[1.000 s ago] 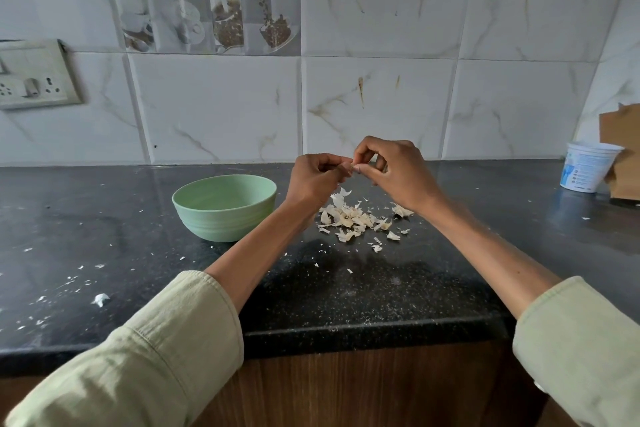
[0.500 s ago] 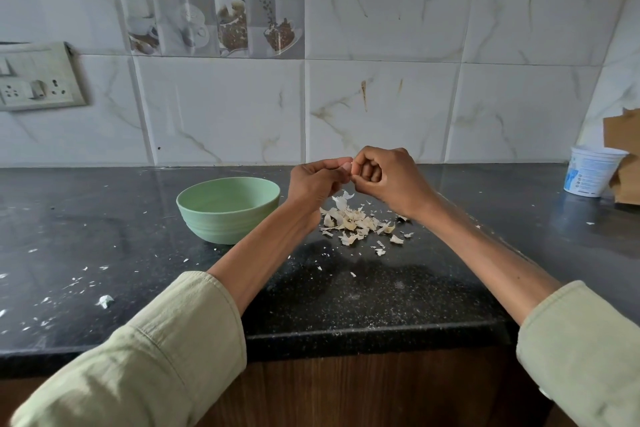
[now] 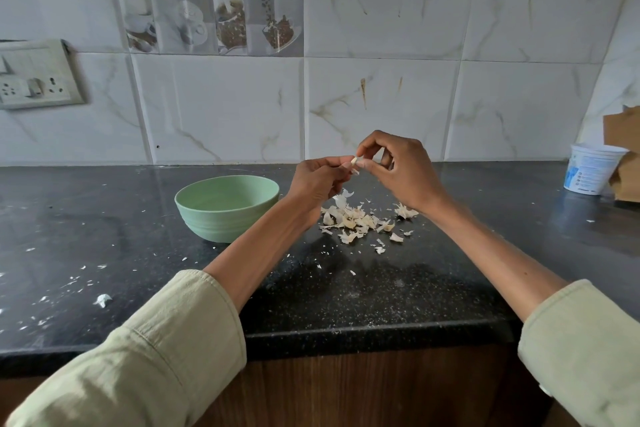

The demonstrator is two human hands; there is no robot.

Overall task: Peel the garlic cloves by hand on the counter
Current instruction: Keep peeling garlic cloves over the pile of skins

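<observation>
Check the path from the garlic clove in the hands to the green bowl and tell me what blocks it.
Nothing visible blocks it. The garlic clove is pinched between the left hand and the right hand, above the counter. The green bowl sits open just left of the left hand. The peel pile lies on the other side, below the hands.

One bowl [image 3: 227,207], one tub [image 3: 590,168], two hands.

Dim soft light; sharp centre; wide-angle bending at edges.
</observation>
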